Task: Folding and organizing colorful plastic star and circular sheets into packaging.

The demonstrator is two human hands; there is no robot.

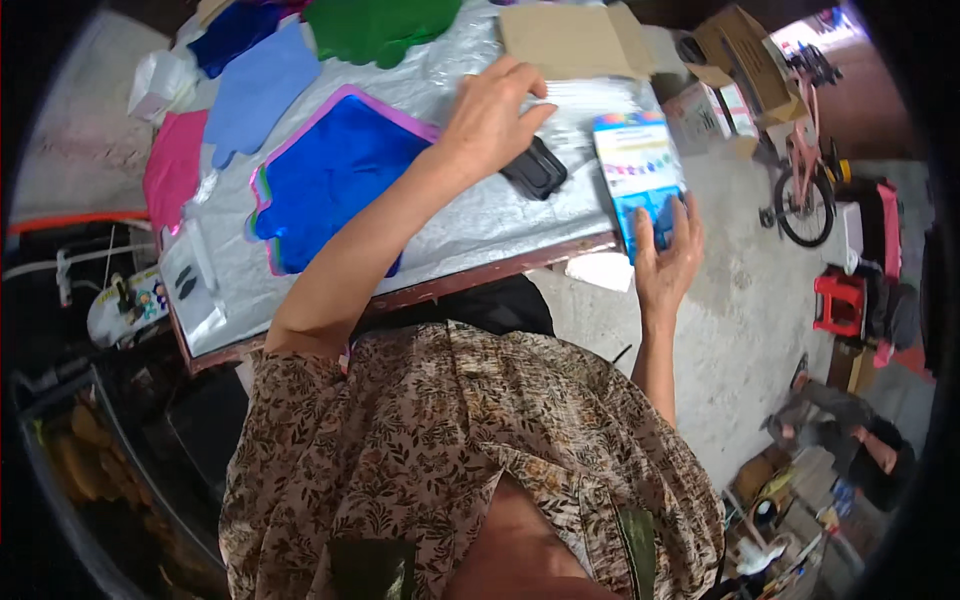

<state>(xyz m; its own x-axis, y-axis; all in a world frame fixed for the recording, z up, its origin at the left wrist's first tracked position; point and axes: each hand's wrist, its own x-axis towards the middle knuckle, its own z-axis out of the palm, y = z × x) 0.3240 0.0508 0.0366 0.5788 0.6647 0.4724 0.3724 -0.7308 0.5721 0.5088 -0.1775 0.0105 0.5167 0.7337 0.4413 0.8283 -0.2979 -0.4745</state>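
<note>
My right hand (668,262) grips the lower end of a flat blue-and-white package (637,165) with a rainbow-coloured top edge, at the table's right edge. Over the table, my left hand (496,112) is raised with thumb and forefinger apart, and nothing shows between them. A small black oblong object (540,170) lies just below it. To its right is a pile of thin, shiny white pieces (592,108), whose kind I cannot make out. Under and beside my left forearm spreads a stack of foil shapes, the top one shiny blue (340,160) with pink edges below.
Silver sheeting covers the table (450,250). Green (380,30), light blue (262,95) and pink foil pieces (173,170) lie at the far left. An open cardboard box (570,40) sits at the back. Beyond stand a pink bicycle (803,165), a red stool (838,302) and another person (850,440).
</note>
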